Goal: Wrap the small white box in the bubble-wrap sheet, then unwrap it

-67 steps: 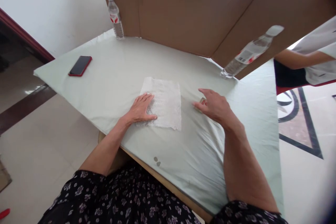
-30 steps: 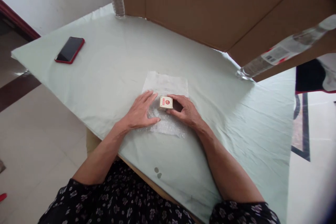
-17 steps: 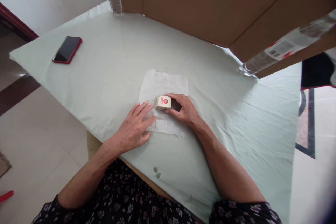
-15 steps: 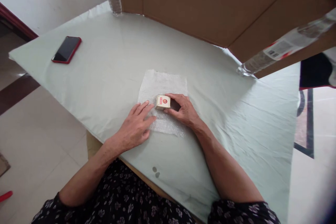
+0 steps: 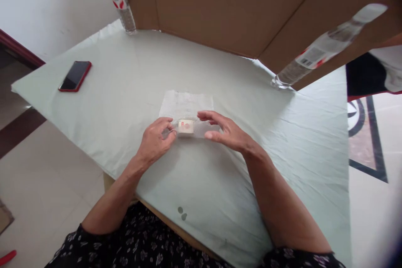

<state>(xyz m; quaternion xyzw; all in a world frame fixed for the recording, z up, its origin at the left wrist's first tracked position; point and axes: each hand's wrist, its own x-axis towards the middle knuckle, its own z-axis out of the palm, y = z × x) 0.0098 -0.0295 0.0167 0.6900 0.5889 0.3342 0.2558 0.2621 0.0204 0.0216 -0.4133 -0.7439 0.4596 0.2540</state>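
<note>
A small cream box with a red mark lies on a sheet of bubble wrap. The near part of the sheet is folded up over the box, which shows through it. My left hand is at the box's left, thumb and fingertips pinched on the wrap's edge. To the right of the box, my right hand is held with thumb and fingers apart and nothing between them.
A red-edged phone lies at the table's left. A large cardboard panel stands at the back, with a plastic bottle at its left and another bottle at its right. Green cloth covers the table.
My right hand has let go of the box and moved right. My left hand has closed on the wrap, whose near part now lies over the box. The view has shifted slightly.
</note>
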